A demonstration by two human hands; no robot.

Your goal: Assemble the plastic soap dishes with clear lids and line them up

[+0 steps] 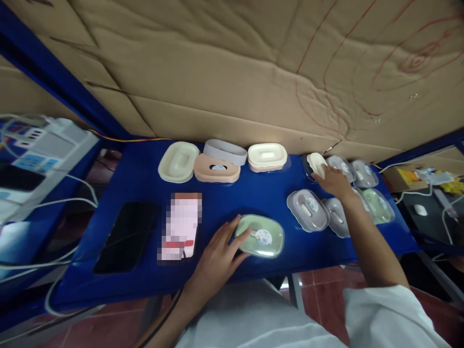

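Note:
A green container with a clear lid and a round label (274, 239) lies near the table's front edge. My left hand (224, 246) rests at its left side, thumb over the lid and fingers apart along the rim. At the back right, my right hand (332, 180) reaches to a small cream piece (316, 163), its fingertips on the piece's right edge; part of the fingers is hidden by the hand's back. Beside that hand are grey lidded containers (364, 173), with another grey one (307, 209) in front. A green one (379, 205) lies right of my forearm.
Along the back stand a cream tray (179, 162), a pink container (217, 169), a grey band (225, 152) and a cream-topped container (267, 155). A lit phone (181, 224) and a dark phone (125, 237) lie left. A cardboard wall (217, 63) rises behind.

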